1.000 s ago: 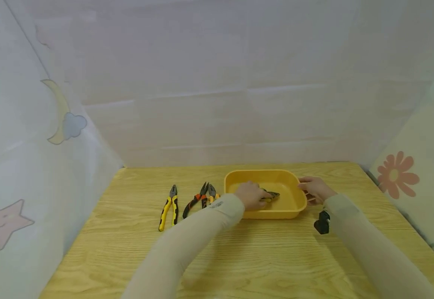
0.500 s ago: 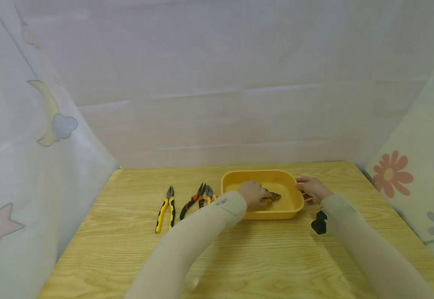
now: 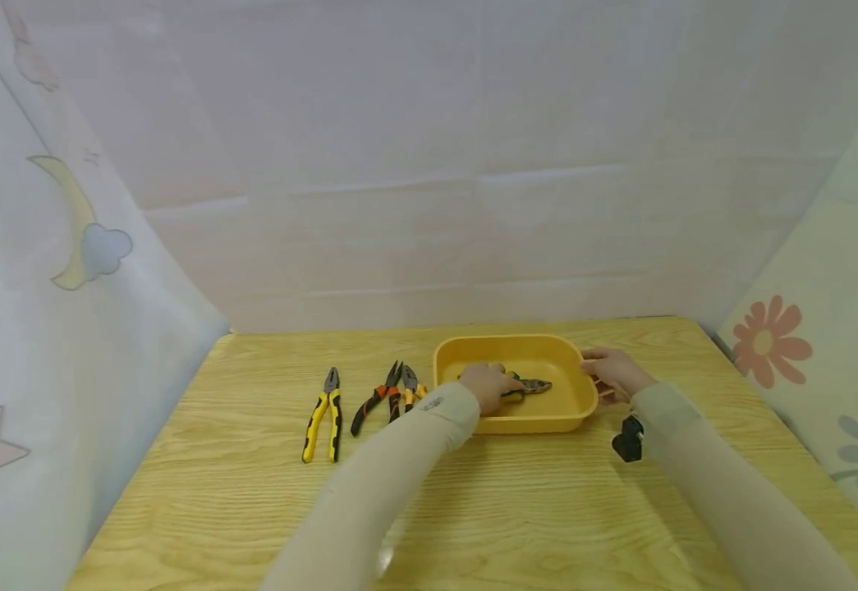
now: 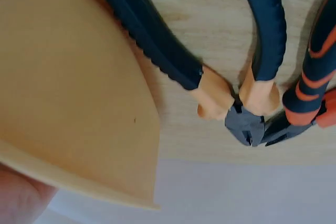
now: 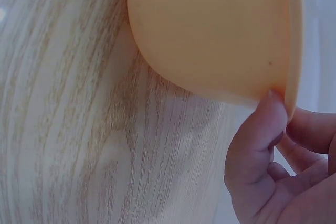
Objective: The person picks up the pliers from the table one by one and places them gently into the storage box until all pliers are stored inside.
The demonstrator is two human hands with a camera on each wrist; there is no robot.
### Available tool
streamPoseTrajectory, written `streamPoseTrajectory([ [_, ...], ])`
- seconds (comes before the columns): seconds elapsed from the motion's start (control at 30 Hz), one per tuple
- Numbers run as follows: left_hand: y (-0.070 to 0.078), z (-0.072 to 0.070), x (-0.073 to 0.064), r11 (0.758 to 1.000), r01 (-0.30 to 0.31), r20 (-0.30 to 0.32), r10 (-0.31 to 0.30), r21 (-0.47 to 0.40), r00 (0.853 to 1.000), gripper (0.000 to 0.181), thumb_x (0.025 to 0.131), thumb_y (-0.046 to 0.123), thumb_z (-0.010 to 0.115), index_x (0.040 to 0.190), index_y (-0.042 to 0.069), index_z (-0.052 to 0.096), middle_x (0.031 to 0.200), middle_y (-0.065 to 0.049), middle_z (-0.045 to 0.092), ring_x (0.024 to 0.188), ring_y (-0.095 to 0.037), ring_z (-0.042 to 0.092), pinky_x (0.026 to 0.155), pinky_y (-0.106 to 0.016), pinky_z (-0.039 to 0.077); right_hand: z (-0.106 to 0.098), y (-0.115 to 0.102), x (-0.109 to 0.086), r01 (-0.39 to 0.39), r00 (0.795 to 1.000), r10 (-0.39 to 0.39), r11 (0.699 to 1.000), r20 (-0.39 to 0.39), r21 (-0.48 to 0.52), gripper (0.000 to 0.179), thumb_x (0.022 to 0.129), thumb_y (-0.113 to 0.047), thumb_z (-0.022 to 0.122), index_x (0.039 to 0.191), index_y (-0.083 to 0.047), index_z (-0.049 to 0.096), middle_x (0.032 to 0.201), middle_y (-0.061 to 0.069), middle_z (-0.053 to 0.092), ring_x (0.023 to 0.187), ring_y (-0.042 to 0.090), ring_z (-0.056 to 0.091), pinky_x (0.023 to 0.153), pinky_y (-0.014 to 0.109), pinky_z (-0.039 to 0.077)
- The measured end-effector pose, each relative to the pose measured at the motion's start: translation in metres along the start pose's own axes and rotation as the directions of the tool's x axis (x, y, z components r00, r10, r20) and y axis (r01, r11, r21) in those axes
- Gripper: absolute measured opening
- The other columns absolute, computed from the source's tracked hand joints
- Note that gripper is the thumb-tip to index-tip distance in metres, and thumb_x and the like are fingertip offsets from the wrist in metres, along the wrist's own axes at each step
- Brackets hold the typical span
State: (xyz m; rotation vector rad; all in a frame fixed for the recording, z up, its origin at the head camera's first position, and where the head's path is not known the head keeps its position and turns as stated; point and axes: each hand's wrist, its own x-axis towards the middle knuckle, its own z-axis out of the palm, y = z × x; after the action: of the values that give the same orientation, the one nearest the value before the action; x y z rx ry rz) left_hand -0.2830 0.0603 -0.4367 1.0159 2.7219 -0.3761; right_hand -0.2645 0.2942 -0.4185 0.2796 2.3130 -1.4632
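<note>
My left hand [image 3: 488,387] is inside the yellow plastic tray [image 3: 516,424], over the handles of a pair of pliers [image 3: 535,386]. The metal jaws of those pliers point right, and one finger touches near the pivot. Most of the left fingers are hidden under the hand. In the left wrist view only a bit of the left hand [image 4: 21,198] shows beyond the tray's rim. My right hand [image 3: 617,373] holds the tray's right end. Its thumb and fingers pinch the rim in the right wrist view, where the tray wall [image 5: 210,30] fills the top.
Left of the tray lie yellow-and-black pliers [image 3: 323,417], red-and-black needle-nose pliers [image 3: 378,400] and pliers with orange collars [image 3: 410,382], whose dark handles [image 4: 268,30] show beside the tray in the left wrist view. The wooden table [image 3: 251,492] meets a pale sheet behind.
My left hand has shifted slightly left within the tray, and more of the pliers under it shows. The right hand keeps its hold on the rim. The head view has turned slightly right.
</note>
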Motion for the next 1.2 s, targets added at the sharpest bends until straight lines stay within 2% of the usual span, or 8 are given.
streamPoseTrajectory([
  [0.27,-0.003,0.010,0.004,1.000,0.002,-0.010,-0.002,0.007,1.000,0.051,0.099,0.034,0.057,0.146,0.045,0.040,0.140,0.005,0.049,0.117,-0.016,0.054,0.092,-0.032,0.048,0.001,-0.003,0.001,-0.025,1.000,0.025,1.000,-0.001,-0.011,0.051,0.105,-0.014,0.040,0.151,0.003,0.026,0.091,0.012,0.065,0.068,0.020,0.062,0.059,0.032,0.051],
  [0.4,-0.005,0.010,0.003,1.000,0.003,-0.009,-0.003,0.006,1.000,0.051,0.099,0.033,0.055,0.147,0.043,0.040,0.139,0.004,0.050,0.116,-0.016,0.055,0.092,-0.031,0.048,0.003,-0.003,0.001,-0.023,1.000,0.023,1.000,0.000,-0.014,0.052,0.105,-0.014,0.040,0.151,0.005,0.025,0.092,0.013,0.064,0.068,0.020,0.061,0.059,0.033,0.051],
  [0.57,-0.008,0.009,-0.003,0.998,0.009,-0.007,-0.010,-0.065,1.000,0.053,0.099,0.027,0.057,0.148,0.038,0.040,0.145,0.003,0.046,0.123,-0.017,0.052,0.096,-0.030,0.046,0.003,-0.004,0.001,-0.013,1.000,0.013,1.000,0.003,-0.023,0.052,0.105,-0.014,0.040,0.151,0.005,0.024,0.093,0.014,0.064,0.069,0.021,0.061,0.060,0.033,0.051],
  [0.8,-0.019,0.020,-0.017,0.968,-0.043,-0.101,0.018,-0.249,0.995,0.059,0.094,0.028,0.066,0.148,0.029,0.043,0.140,0.000,0.052,0.122,-0.017,0.054,0.095,-0.029,0.047,0.002,0.000,0.002,0.001,1.000,0.000,1.000,0.006,-0.021,0.051,0.105,-0.014,0.040,0.150,0.005,0.026,0.092,0.014,0.065,0.067,0.020,0.062,0.061,0.035,0.052],
  [0.93,-0.021,0.014,-0.035,0.946,-0.065,-0.149,0.018,-0.316,0.989,0.058,0.094,0.024,0.066,0.148,0.025,0.044,0.137,-0.004,0.054,0.119,-0.020,0.056,0.094,-0.031,0.048,0.002,0.000,0.001,0.005,1.000,-0.005,1.000,-0.002,-0.021,0.051,0.105,-0.014,0.040,0.150,0.006,0.025,0.090,0.014,0.065,0.064,0.019,0.061,0.059,0.034,0.051],
  [1.03,-0.019,0.007,-0.047,0.943,-0.083,-0.209,0.015,-0.323,0.978,0.055,0.094,0.023,0.066,0.146,0.022,0.046,0.136,-0.005,0.055,0.120,-0.021,0.055,0.096,-0.032,0.047,0.003,0.000,0.000,0.006,1.000,-0.006,1.000,-0.012,-0.024,0.051,0.105,-0.013,0.040,0.150,0.006,0.026,0.089,0.013,0.065,0.063,0.019,0.061,0.058,0.033,0.051],
  [1.2,-0.018,-0.002,-0.060,0.948,-0.090,-0.294,-0.004,-0.306,0.956,0.053,0.096,0.023,0.064,0.146,0.020,0.047,0.137,-0.004,0.054,0.122,-0.020,0.053,0.098,-0.032,0.045,0.003,0.000,0.000,0.003,1.000,-0.003,1.000,-0.017,-0.021,0.050,0.105,-0.013,0.040,0.149,0.006,0.027,0.087,0.012,0.065,0.063,0.019,0.061,0.059,0.034,0.052],
])
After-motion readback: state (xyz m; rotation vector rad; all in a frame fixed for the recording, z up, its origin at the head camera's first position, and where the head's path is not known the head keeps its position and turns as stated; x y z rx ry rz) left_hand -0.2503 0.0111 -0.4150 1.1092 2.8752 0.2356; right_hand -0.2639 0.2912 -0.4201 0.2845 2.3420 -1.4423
